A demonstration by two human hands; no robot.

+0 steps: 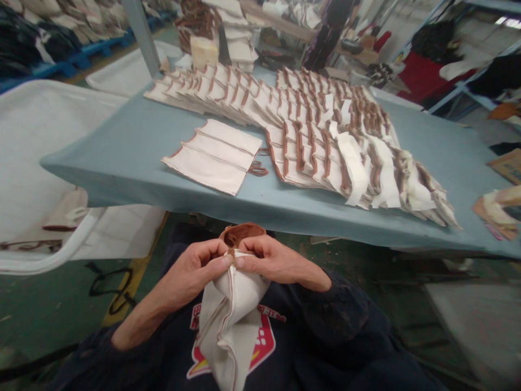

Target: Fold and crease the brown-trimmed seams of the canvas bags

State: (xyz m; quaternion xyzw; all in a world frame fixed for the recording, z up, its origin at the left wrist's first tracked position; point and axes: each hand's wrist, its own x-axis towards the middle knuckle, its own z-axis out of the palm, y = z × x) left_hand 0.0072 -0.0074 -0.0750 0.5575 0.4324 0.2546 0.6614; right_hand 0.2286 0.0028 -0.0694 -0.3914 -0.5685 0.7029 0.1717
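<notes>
Between my two hands, close to my body, hangs a cream fabric piece (240, 304) with brown-edged seams and a brown inside at its top. My left hand (203, 263) pinches its upper edge from the left, thumb and fingers pressed together. From the right, my right hand (277, 260) pinches the same edge, the two thumb tips almost touching. The lower part of the fabric drapes down over my dark apron. On the table beyond my hands lies a flat cream fabric piece (215, 155) with stitched seams and brown straps at its right side.
Overlapping rows of similar cream and brown pieces (293, 157) cover much of the blue-covered table (122, 163). White strips lie over some. A large white bin (44, 119) stands at the left. Behind the table are more stacks (238, 35) and a person (331, 32) in dark clothing.
</notes>
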